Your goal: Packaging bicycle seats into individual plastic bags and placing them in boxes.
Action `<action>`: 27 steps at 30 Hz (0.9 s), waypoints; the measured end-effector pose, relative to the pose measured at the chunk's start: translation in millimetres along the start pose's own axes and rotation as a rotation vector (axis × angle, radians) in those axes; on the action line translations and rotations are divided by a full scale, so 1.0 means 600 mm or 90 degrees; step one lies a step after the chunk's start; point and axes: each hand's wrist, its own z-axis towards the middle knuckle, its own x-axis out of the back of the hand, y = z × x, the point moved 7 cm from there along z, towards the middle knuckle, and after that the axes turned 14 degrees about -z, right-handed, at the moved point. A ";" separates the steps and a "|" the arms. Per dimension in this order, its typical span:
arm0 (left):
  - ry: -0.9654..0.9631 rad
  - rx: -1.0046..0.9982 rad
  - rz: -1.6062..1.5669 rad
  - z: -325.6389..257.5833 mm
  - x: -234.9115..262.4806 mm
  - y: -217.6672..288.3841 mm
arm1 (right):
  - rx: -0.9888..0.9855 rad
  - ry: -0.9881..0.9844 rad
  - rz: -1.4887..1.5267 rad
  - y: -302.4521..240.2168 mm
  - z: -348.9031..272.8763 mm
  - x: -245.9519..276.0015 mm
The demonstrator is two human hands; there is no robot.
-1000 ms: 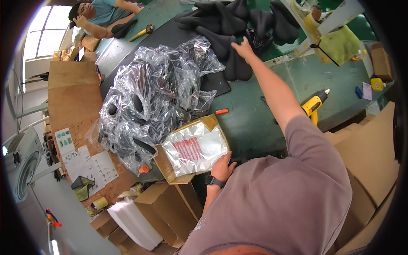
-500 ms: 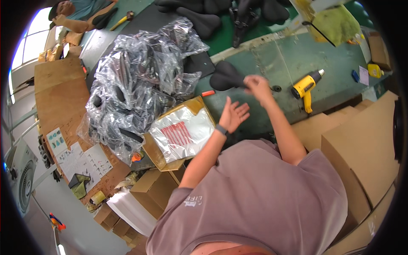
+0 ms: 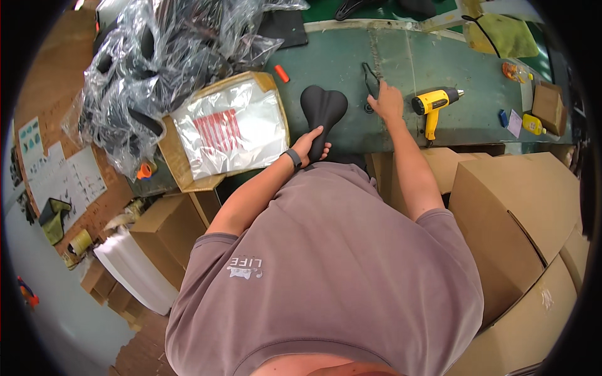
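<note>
i see my left hand [image 3: 309, 144] wrapped around the narrow nose of a black, smooth bicycle saddle [image 3: 322, 111], fingers curled and gripping it. the saddle lies on the green workbench top [image 3: 401, 62], its wide rear end pointing away from me and its nose toward my body. my left forearm comes up from the lower left, bent at the elbow, with a dark wristband [image 3: 293, 158] just below the hand.

my right arm stretches almost straight out to the far side, and my right hand [image 3: 387, 103] rests palm down on the bench with its fingers on a thin black curved piece [image 3: 370, 78]; i cannot tell whether the fingers pinch it or only press on it. the saddle sits just left of that hand, a little apart from it.

right of the right hand, near it, lies a yellow and black power tool with a pistol grip [image 3: 434, 103]. left of the saddle stands an open cardboard box filled with clear plastic bags bearing red print [image 3: 229, 128], and a small orange cylinder [image 3: 282, 73] lies at the box's far corner. further left is a heap of crumpled clear plastic wrapping [image 3: 169, 56] over dark parts. brown cardboard cartons [image 3: 514, 207] stand to my near right.
</note>
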 end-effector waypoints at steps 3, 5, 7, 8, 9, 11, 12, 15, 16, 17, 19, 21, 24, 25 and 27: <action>0.000 -0.035 -0.021 0.002 0.015 -0.015 | -0.067 -0.068 0.157 -0.089 -0.057 0.111; 0.036 -0.095 0.016 0.003 0.011 -0.026 | -0.028 -0.129 0.234 -0.131 -0.110 0.127; 0.016 -0.094 -0.011 0.012 0.009 -0.040 | -0.028 -0.243 0.201 -0.204 -0.174 0.177; 0.052 -0.125 0.003 0.008 0.006 -0.038 | -0.032 -0.248 0.150 -0.234 -0.197 0.198; 0.090 -0.154 0.020 0.011 0.014 -0.037 | -0.038 -0.253 0.102 -0.259 -0.212 0.205; 0.037 -0.130 0.011 0.020 0.015 -0.044 | -0.019 -0.258 0.060 -0.289 -0.210 0.198; 0.053 -0.128 0.000 0.018 0.014 -0.046 | -0.004 -0.259 0.032 -0.300 -0.203 0.190; 0.051 -0.097 -0.028 0.030 0.026 -0.058 | 0.007 -0.228 0.016 -0.319 -0.153 0.161; 0.046 -0.109 -0.021 0.032 0.026 -0.056 | 0.006 -0.229 0.012 -0.323 -0.139 0.157; 0.042 -0.122 -0.015 0.033 0.027 -0.055 | 0.005 -0.229 0.003 -0.324 -0.126 0.153; 0.033 -0.116 -0.015 0.032 0.025 -0.053 | 0.009 -0.227 -0.011 -0.329 -0.105 0.152; 0.025 -0.111 -0.013 0.029 0.024 -0.052 | 0.003 -0.249 -0.013 -0.330 -0.096 0.149; 0.043 -0.124 -0.007 0.024 0.021 -0.050 | -0.015 -0.215 -0.007 -0.328 -0.105 0.136; 0.051 -0.134 -0.005 0.020 0.018 -0.047 | -0.017 -0.212 -0.007 -0.325 -0.100 0.135; 0.057 -0.142 0.004 0.013 0.012 -0.051 | -0.048 -0.221 0.028 -0.317 -0.086 0.129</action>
